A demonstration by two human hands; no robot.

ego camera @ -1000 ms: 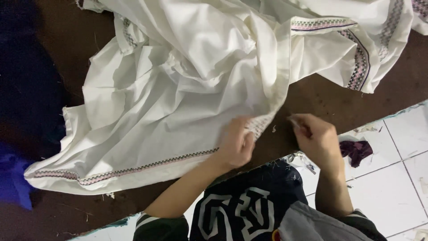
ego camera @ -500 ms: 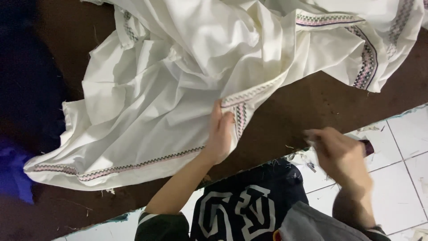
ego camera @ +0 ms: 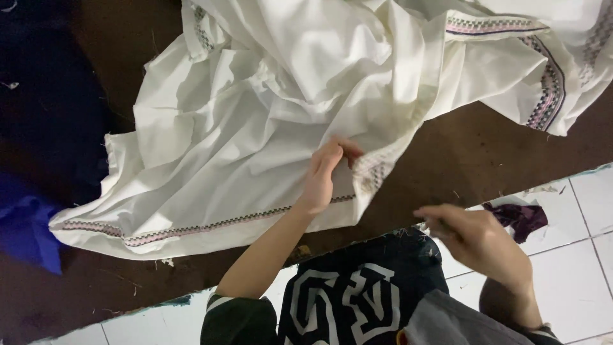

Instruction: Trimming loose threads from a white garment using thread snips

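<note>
Nearest the camera, the right hand (ego camera: pixel 476 239) is hanging off the near edge of the dark brown table (ego camera: pixel 485 153), above the white tiled floor (ego camera: pixel 575 255). Its fingers are drawn close together, but it is blurred, and whether it is pinching a thread or anything else cannot be told. A scrap of purple fabric (ego camera: pixel 520 217) is lying on the tiles just beyond it.

A little farther in, the left hand (ego camera: pixel 325 176) is resting on the white garment (ego camera: pixel 268 121), its fingers curled and pinching a fold right beside the embroidered border (ego camera: pixel 211 225) where the hem turns a corner. The garment is sprawling, crumpled, from the near edge across the middle of the table to its far right corner, where more of the patterned trim (ego camera: pixel 546 83) is showing.

Judging by this, the hem is being worked section by section: the hand is sitting about midway along the near border, with the long stretch toward the left end and the far trim seemingly not yet handled.

Compared with half a second ago, the left hand has gone from lying flat on the cloth to gripping a fold, and the right hand has lifted slightly while staying clear of the table. A second ago both hands were together at the border.

At the far left edge, blue cloth (ego camera: pixel 25 223) is lying beside the garment.
</note>
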